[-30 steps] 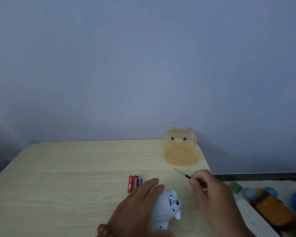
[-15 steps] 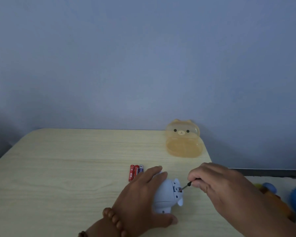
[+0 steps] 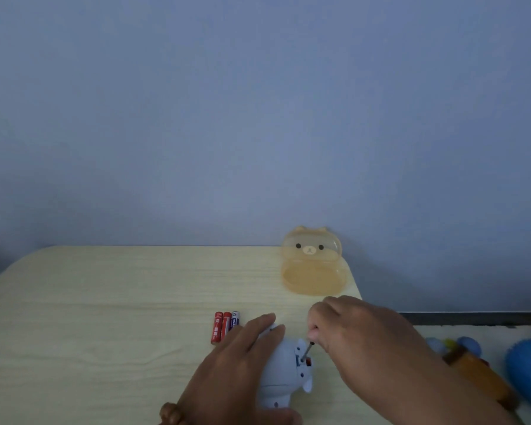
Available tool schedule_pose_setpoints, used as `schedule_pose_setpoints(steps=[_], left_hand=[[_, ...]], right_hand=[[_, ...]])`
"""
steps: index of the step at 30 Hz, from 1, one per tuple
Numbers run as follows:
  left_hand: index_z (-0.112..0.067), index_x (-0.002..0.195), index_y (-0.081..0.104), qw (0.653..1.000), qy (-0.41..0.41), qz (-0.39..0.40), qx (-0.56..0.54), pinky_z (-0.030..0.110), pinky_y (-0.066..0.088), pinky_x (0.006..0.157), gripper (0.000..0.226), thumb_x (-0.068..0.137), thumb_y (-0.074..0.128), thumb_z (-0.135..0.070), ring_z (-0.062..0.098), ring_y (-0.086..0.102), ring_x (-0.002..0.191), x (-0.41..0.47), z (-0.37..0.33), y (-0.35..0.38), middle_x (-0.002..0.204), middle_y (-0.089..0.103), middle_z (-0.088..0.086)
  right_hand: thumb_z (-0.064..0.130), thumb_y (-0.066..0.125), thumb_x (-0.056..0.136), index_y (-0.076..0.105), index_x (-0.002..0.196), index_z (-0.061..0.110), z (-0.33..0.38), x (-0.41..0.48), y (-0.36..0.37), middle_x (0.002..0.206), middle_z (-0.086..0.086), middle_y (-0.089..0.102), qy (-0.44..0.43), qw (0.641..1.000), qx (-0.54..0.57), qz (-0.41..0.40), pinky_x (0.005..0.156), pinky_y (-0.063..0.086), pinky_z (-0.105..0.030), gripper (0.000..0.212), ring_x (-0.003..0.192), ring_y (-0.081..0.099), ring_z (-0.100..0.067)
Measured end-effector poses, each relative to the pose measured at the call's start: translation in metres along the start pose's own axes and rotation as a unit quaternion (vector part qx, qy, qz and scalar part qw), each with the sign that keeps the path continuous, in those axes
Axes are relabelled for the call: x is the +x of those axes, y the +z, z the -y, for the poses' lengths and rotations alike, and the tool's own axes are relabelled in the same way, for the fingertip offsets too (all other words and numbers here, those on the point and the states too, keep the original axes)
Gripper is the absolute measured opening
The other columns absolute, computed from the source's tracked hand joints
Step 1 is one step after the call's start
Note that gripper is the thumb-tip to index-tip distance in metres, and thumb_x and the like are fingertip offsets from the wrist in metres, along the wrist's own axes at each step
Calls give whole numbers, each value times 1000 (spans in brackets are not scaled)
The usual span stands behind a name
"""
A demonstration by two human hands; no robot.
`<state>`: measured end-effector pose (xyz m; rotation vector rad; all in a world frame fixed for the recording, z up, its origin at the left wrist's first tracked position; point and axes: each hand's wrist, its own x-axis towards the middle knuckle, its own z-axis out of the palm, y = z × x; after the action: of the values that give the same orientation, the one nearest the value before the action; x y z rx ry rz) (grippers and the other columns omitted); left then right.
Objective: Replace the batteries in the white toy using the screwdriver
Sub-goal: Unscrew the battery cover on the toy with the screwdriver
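White toy (gripped) near table edge

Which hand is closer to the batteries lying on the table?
Left. The left hand holds the white toy, just to the right of the batteries. The right hand pinches the screwdriver farther right, on the toy's other side.

The person's left hand and right hand are bare. The right forearm is uncovered as far as the lower edge of the view. The left wrist carries a bracelet of round, brownish beads; only a few beads show, the rest being cut off.
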<state>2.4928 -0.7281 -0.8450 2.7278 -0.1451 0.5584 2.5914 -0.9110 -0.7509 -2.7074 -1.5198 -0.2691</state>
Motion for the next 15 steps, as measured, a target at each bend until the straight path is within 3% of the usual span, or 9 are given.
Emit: schedule_pose_setpoints(steps=[4, 6, 8, 10, 13, 15], left_hand=[[-26, 133, 52, 1000, 0, -7, 9, 28, 57, 75, 91, 68, 45, -90, 14, 62, 110, 2, 1, 1, 138, 53, -6], [-26, 131, 54, 1000, -5, -5, 6, 24, 56, 75, 90, 70, 43, -90, 11, 61, 110, 1, 1, 0, 137, 53, -7], [-26, 131, 54, 1000, -8, -6, 5, 23, 56, 74, 88, 71, 40, -89, 9, 60, 111, -1, 2, -1, 137, 54, -8], [-26, 132, 52, 1000, -12, -4, 5, 24, 57, 74, 89, 69, 43, -89, 9, 59, 113, -3, 2, -2, 138, 53, -8], [-26, 133, 52, 1000, -16, 9, 3, 25, 57, 76, 91, 68, 45, -90, 9, 58, 114, -5, 2, -3, 138, 52, -8], [-27, 132, 52, 1000, -19, 20, -1, 22, 56, 77, 88, 72, 39, -89, 9, 58, 114, -5, 2, -6, 138, 53, -9]], right_hand=[[40, 79, 74, 51, 58, 22, 9, 11, -7, 48, 6, 47, -9, 999, -27, -24, 37, 17, -27, 37, 39, 37, -12], [43, 54, 89, 53, 71, 24, 13, 9, -10, 62, 9, 52, -3, 1000, 11, 12, 41, 24, -27, 27, 52, 38, -11], [39, 38, 99, 51, 95, 25, 15, 8, -12, 89, 8, 53, 14, 997, 69, 20, 56, 40, -32, 19, 76, 49, -13], [28, 41, 100, 44, 106, 26, 13, 4, -15, 103, 8, 49, 20, 994, 94, 61, 72, 44, -34, 7, 91, 47, -14], [18, 48, 98, 44, 106, 27, 12, 7, -19, 103, 10, 50, 19, 993, 66, 98, 70, 43, -33, 13, 89, 46, -13], [25, 43, 102, 46, 101, 25, 13, 10, -21, 99, 8, 52, 6, 993, 44, 112, 68, 43, -36, 3, 87, 49, -16]])
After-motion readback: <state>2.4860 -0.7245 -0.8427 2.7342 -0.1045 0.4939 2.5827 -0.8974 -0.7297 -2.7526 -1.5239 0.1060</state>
